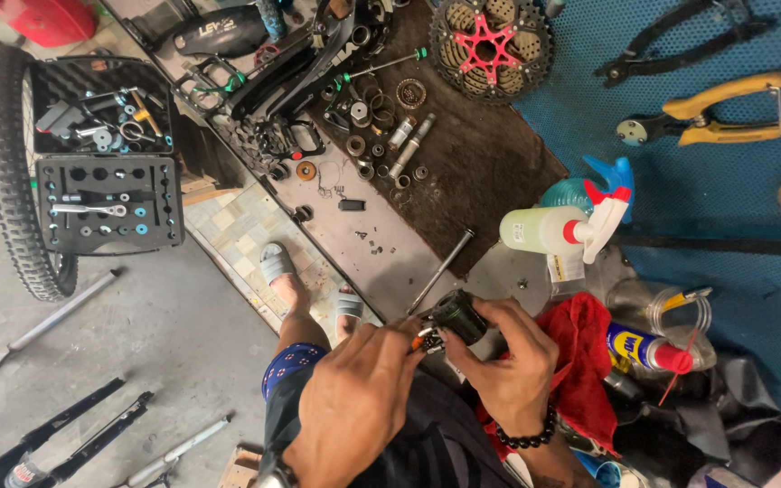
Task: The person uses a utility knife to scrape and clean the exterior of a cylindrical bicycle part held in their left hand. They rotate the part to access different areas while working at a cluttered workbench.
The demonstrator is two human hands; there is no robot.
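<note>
My right hand [502, 361] grips a short black cylindrical bike part [459, 316] at the workbench's near edge. My left hand [354, 398] comes in from the left and pinches a small orange-tipped tool [419, 341] against that part's end. A bead bracelet [531, 436] circles my right wrist. Both hands hover over my lap, with a red rag [582, 361] just right of them.
White spray bottle [553, 229], blue aerosol can [648, 348], long metal rod [442, 270], sprocket cassette [490, 45], yellow pliers [716, 113], black cutters [671, 50] on the bench. Small rings and spacers [381, 126] on brown mat. Open black tool case [106, 154], tyre [6, 172] on floor.
</note>
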